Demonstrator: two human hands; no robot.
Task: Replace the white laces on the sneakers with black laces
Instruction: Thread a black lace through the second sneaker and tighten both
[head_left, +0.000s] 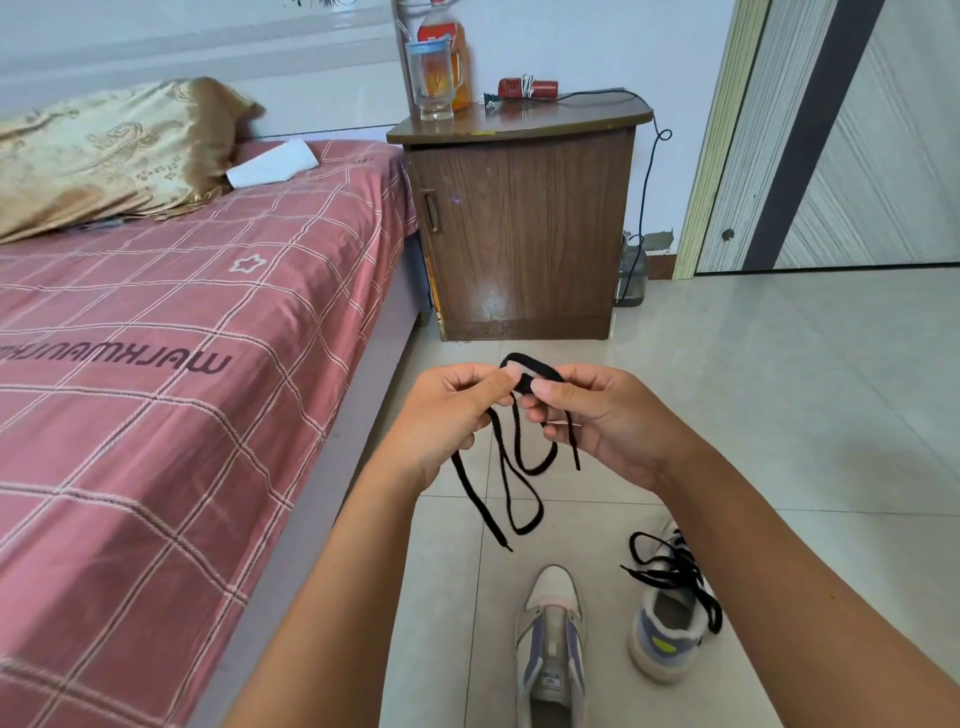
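While both hands work at chest height, the left hand (447, 410) and right hand (597, 415) each pinch the black lace (511, 467) between thumb and fingers, loops and ends dangling below. On the floor tiles (753, 389), the right sneaker (667, 629) already carries a black lace, loosely threaded and untied. The left sneaker (551, 649) has no lace that I can see. No white laces in sight. Roughly half done by my judgement: this lace still needs threading, then tidying both. Bed (156, 364) and nightstand (519, 223) nearby.

bed (218, 332), wooden nightstand (519, 218), glass pitcher (434, 78)
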